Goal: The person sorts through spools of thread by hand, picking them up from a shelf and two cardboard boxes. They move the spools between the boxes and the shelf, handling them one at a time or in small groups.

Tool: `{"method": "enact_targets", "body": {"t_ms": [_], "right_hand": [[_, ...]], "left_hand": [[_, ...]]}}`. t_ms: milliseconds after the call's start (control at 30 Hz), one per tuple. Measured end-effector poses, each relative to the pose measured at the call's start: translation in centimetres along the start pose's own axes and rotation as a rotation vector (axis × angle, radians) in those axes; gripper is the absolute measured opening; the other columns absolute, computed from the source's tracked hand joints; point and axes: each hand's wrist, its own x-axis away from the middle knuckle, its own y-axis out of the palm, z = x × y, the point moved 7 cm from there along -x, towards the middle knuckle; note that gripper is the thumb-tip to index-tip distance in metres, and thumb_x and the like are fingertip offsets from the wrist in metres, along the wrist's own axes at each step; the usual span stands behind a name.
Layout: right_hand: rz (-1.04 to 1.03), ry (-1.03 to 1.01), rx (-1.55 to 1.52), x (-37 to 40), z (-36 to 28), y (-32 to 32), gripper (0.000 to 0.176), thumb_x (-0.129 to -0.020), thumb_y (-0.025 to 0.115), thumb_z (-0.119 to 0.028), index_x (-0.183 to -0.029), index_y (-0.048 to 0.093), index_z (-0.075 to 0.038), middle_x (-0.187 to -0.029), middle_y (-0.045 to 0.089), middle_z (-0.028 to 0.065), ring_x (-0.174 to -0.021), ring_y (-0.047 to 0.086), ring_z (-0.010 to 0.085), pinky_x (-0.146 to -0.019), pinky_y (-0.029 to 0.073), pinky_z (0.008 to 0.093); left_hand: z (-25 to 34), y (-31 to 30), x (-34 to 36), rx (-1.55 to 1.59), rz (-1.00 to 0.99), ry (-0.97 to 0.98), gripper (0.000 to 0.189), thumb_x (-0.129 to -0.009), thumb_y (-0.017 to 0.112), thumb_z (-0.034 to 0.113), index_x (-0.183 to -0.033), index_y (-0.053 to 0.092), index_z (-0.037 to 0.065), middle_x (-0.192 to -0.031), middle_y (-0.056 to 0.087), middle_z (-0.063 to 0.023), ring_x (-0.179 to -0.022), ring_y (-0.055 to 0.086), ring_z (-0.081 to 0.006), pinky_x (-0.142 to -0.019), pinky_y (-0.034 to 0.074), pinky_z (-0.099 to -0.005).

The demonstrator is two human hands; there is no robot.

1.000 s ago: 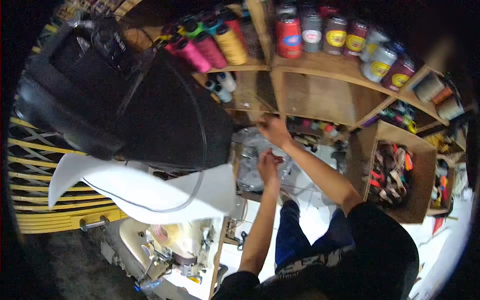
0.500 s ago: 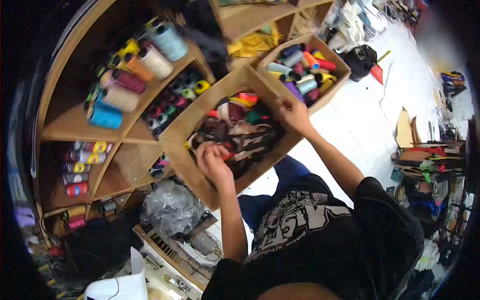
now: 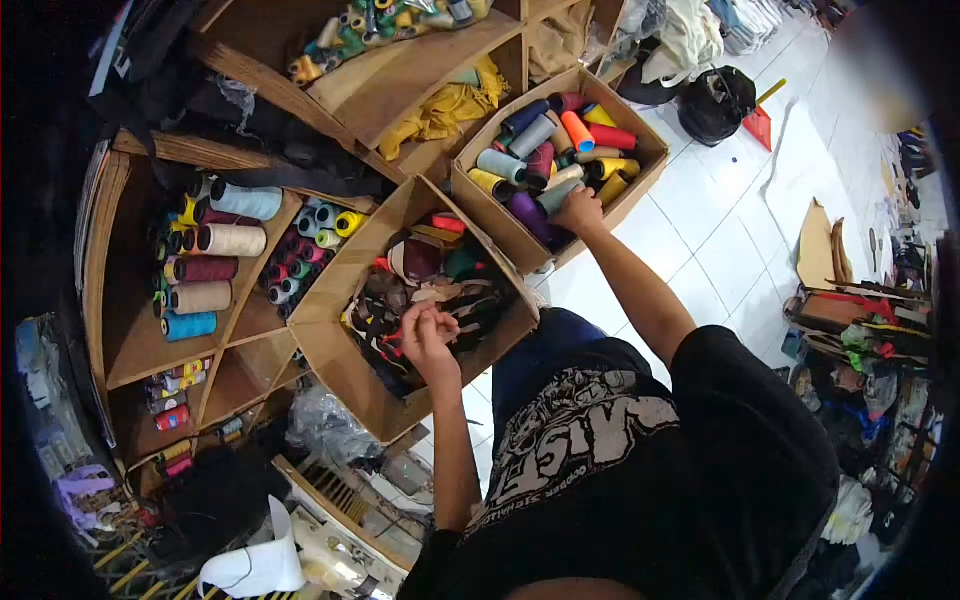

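Observation:
My left hand (image 3: 428,340) hovers over a cardboard box (image 3: 335,315) of mixed scraps (image 3: 440,290), its fingers curled in. Whether anything lies inside those fingers is hidden. Dark and tan pieces fill the box, with a maroon item (image 3: 415,259) and a red item (image 3: 449,222) near its far end. In a second cardboard box (image 3: 636,192), my right hand (image 3: 579,212) has its fingers closed on the near end of a grey-green thread spool (image 3: 556,194). A purple spool (image 3: 532,219) lies beside it, among several spools in other colours.
Wooden shelves (image 3: 270,300) on the left hold several thread spools (image 3: 232,239). Yellow cloth (image 3: 450,108) lies in a cubby behind the boxes. A black bag (image 3: 716,104) and a red dustpan (image 3: 758,128) are on the white tiled floor (image 3: 700,225). Clear plastic (image 3: 328,422) sits below the shelves.
My right hand has gone from the rim of the scrap box into the spool box and closed on a spool. My left hand stays over the scraps. The view has shifted.

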Motion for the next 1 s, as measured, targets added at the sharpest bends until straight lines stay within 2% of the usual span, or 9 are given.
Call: {"method": "enact_targets", "body": {"t_ms": [167,267,400,467,567,667,733,867,1000], "right_hand": [[-0.124,0.414,-0.276,-4.0,2.9,6.0,0.097,-0.058,0.076,-0.031,-0.127,0.019,0.006,-0.116,0.052,0.0228,-0.109,0.052,0.0402,-0.088,0.047,0.0397],[-0.218,0.328,-0.378,-2.0,1.9,0.9,0.082,-0.07,0.067,-0.025,-0.128,0.018,0.008,-0.117,0.052,0.0264,-0.107,0.055,0.0377,-0.089,0.047,0.0401],[-0.221,0.151,-0.139,-7.5,4.7,2.0,0.064,-0.058,0.068,-0.019,-0.11,0.045,0.01,-0.102,0.063,0.0189,-0.089,0.064,0.0302,-0.077,0.051,0.036],[-0.37,-0.04,-0.165,-2.1,2.5,-6.2,0.044,-0.053,0.071,-0.033,-0.075,0.066,0.005,-0.078,0.066,0.0166,-0.075,0.066,0.0287,-0.06,0.053,0.0366],[-0.179,-0.099,-0.668,4.1,1.8,-11.9,0.053,-0.062,0.071,-0.021,-0.105,0.058,0.007,-0.085,0.066,0.0146,-0.077,0.064,0.0195,-0.064,0.051,0.0323],[-0.49,-0.356,-1.054,14.8,-5.0,-14.7,0.091,-0.069,0.075,-0.025,-0.136,0.021,0.006,-0.111,0.055,0.02,-0.099,0.056,0.0203,-0.081,0.048,0.0321],[-0.592,-0.254,-1.266,18.5,-6.8,-15.8,0.086,-0.072,0.074,-0.029,-0.135,0.027,0.005,-0.108,0.058,0.017,-0.098,0.057,0.0179,-0.081,0.048,0.0316],[-0.321,-0.083,-1.414,11.8,-0.7,-10.4,0.068,-0.074,0.067,-0.022,-0.129,0.038,0.006,-0.091,0.064,0.0096,-0.08,0.06,0.0158,-0.068,0.049,0.0276],[0.011,-0.226,-0.792,0.7,3.8,-4.6,0.057,-0.064,0.067,-0.015,-0.118,0.052,0.0,-0.093,0.064,0.0199,-0.088,0.063,0.0287,-0.079,0.049,0.0348]], "left_hand": [[-1.2,0.7,-0.3,0.091,0.044,-0.048,0.013,-0.091,0.046,0.011,-0.096,0.053,0.0,-0.074,0.046,-0.0039,-0.064,0.05,-0.0148,-0.057,0.042,-0.0277],[-2.2,2.0,0.1,0.147,0.027,-0.099,0.013,-0.09,0.048,0.011,-0.096,0.053,0.001,-0.075,0.047,-0.0042,-0.064,0.05,-0.0159,-0.057,0.042,-0.029],[-2.7,3.2,0.4,0.212,-0.042,-0.155,0.018,-0.091,0.047,0.014,-0.099,0.054,0.0,-0.073,0.05,-0.005,-0.062,0.053,-0.0155,-0.054,0.046,-0.0286],[-5.0,3.6,0.4,0.22,-0.198,-0.338,0.025,-0.092,0.048,0.022,-0.107,0.052,0.002,-0.082,0.053,-0.0071,-0.071,0.056,-0.0196,-0.062,0.048,-0.0334],[-6.6,6.3,1.0,0.357,-0.332,-0.607,0.035,-0.091,0.049,0.03,-0.114,0.047,0.004,-0.094,0.056,-0.0098,-0.083,0.059,-0.0228,-0.067,0.051,-0.0371],[-5.8,9.0,1.2,0.551,-0.419,-0.64,0.044,-0.089,0.051,0.036,-0.12,0.043,0.007,-0.105,0.056,-0.0118,-0.092,0.059,-0.0249,-0.07,0.052,-0.0398],[-5.6,9.4,0.5,0.629,-0.537,-0.591,0.047,-0.087,0.053,0.039,-0.12,0.044,0.007,-0.107,0.056,-0.0123,-0.091,0.059,-0.0249,-0.071,0.052,-0.0414],[-4.8,4.2,-1.1,0.652,-0.219,-0.593,0.044,-0.086,0.055,0.037,-0.113,0.049,0.004,-0.096,0.061,-0.0103,-0.073,0.058,-0.0196,-0.06,0.05,-0.0318],[-5.1,-3.9,-2.4,0.708,0.043,-0.353,0.045,-0.082,0.06,0.036,-0.112,0.05,0.004,-0.101,0.057,-0.0122,-0.087,0.057,-0.0251,-0.076,0.05,-0.0365]]}}
